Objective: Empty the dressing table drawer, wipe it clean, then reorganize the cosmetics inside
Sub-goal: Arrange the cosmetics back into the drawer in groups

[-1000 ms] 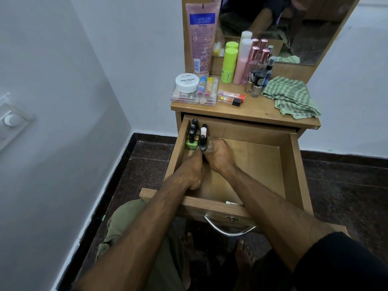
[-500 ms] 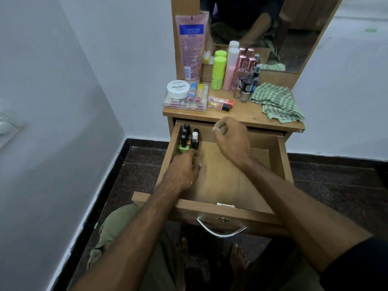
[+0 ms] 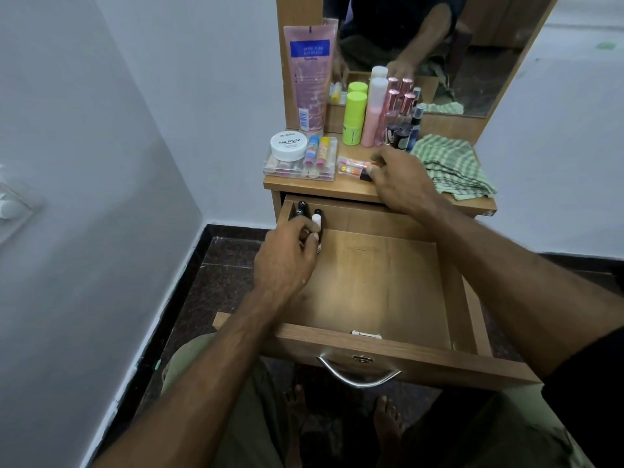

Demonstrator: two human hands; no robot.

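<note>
Open wooden drawer (image 3: 388,288) pulled out below the wooden tabletop (image 3: 337,187), floor mostly bare. Cluster of small dark-capped nail polish bottles (image 3: 305,211) stands upright in the drawer's 11 o'clock corner, against the back and left walls.

Left hand (image 3: 287,261) is inside that corner, grip curled round the bottles nearest the front, one of them white-capped; fingers touching them.

Right hand (image 3: 401,179) is up on the tabletop, at 12 o'clock from the drawer. Grip pinches the end of the small clear packs of lip tubes (image 3: 353,167) lying flat there.

On the tabletop, from 9 to 3 o'clock: clear plastic organiser tray (image 3: 300,168) carrying a white round jar marked NAIL POLISH (image 3: 288,145) and two colourful lip balm sticks (image 3: 319,152); tall pink tube (image 3: 309,76) leaning on the mirror frame; lime green bottle (image 3: 354,118); pink bottle with white cap (image 3: 373,113); rose-gold-capped bottles (image 3: 398,99); folded green checked cloth (image 3: 452,167) just beside the right hand.
</note>
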